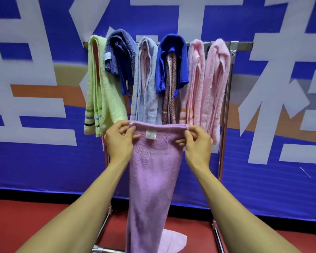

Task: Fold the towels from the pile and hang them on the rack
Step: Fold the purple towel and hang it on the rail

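Observation:
A lilac towel (151,172) with a small white label hangs lengthwise in front of me, its top edge stretched level. My left hand (119,140) pinches the top left corner and my right hand (196,141) pinches the top right corner. Behind it stands a metal rack (242,46). Several folded towels hang over the rack's top bar: a light green towel (100,92), a slate-blue towel (119,52), a pale blue towel (146,83), a royal blue towel (173,57) over a patterned one, and two pink towels (206,84).
A blue banner with large white characters (35,88) fills the wall behind the rack. The floor (26,221) is red. The rack's base tubes (100,250) lie low at the front, and a pink cloth (173,242) lies on the floor beneath the lilac towel.

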The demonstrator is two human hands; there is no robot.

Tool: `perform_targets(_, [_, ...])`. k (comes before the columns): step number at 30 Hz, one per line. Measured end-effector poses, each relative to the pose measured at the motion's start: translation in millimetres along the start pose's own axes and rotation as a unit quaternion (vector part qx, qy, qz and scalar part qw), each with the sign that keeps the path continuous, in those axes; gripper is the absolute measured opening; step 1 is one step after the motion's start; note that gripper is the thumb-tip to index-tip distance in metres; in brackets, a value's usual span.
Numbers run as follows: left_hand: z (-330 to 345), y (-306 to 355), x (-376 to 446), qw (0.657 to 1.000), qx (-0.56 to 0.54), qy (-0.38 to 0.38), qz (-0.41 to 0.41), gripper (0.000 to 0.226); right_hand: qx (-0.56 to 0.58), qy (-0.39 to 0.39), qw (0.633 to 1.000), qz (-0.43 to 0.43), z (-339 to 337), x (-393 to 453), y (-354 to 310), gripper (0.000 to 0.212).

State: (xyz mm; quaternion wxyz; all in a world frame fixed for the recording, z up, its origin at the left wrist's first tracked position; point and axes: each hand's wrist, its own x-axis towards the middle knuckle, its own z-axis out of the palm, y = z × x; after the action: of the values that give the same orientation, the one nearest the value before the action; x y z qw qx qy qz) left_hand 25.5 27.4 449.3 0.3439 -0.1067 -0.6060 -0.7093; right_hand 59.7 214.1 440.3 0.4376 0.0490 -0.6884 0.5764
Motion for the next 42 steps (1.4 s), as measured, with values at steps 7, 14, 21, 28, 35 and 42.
perform_targets(7, [-6.0, -10.8, -4.2, 0.997, 0.076, -0.018, 0.002, 0.023, -0.056, -0.006, 0.998, 0.016, 2.3, 3.8, 10.6, 0.023])
perform_targets(14, [-17.3, -43.2, 1.7, 0.985, 0.127, -0.049, -0.110, 0.003, -0.060, -0.118, 0.968, 0.213, 1.0, 4.9, 42.8, 0.037])
perform_targets(21, [-29.8, -87.4, -23.9, 0.959, 0.211, -0.050, -0.181, 0.006, -0.091, -0.129, 0.950, 0.268, -3.3, -10.7, 66.5, 0.029])
perform_targets(28, [-20.5, -107.3, -36.4, 0.936, 0.289, -0.065, -0.192, 0.005, -0.221, -0.100, 0.949, 0.203, 8.2, -33.2, 90.3, 0.032])
perform_targets(35, [-8.3, -107.9, -51.8, 0.939, 0.285, -0.107, -0.157, 0.008, -0.215, -0.127, 0.962, 0.107, 23.1, -53.0, 84.4, 0.023])
perform_targets(42, [-1.9, -102.4, -68.0, 0.943, 0.267, -0.142, -0.136, 0.011, -0.174, -0.168, 0.970, 0.031, 37.1, -78.7, 84.7, 0.023])
